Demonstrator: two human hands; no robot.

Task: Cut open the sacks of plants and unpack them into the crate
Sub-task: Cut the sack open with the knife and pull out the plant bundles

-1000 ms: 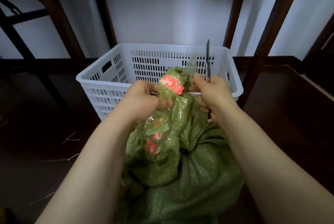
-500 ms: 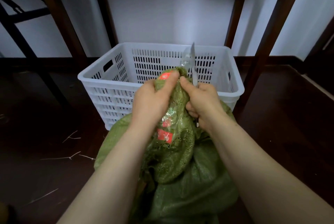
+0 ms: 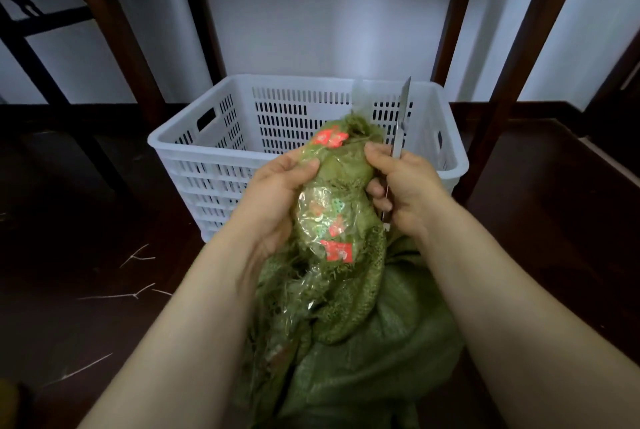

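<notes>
Green woven sack [image 3: 374, 342] sits bunched in front of you, its taped neck raised just before the white slotted crate [image 3: 207, 155]. Your left hand [image 3: 273, 196] curls round the neck's left side, thumb pressed on the clear tape. Your right hand [image 3: 407, 186] pinches the neck's right side with thumb and fingers while gripping a knife [image 3: 401, 117], blade upright.

both forearms [image 3: 194, 307] bare to the view's edge; left grip [image 3: 273, 193] and right grip [image 3: 412, 186] bare, thumbnails short.
</notes>
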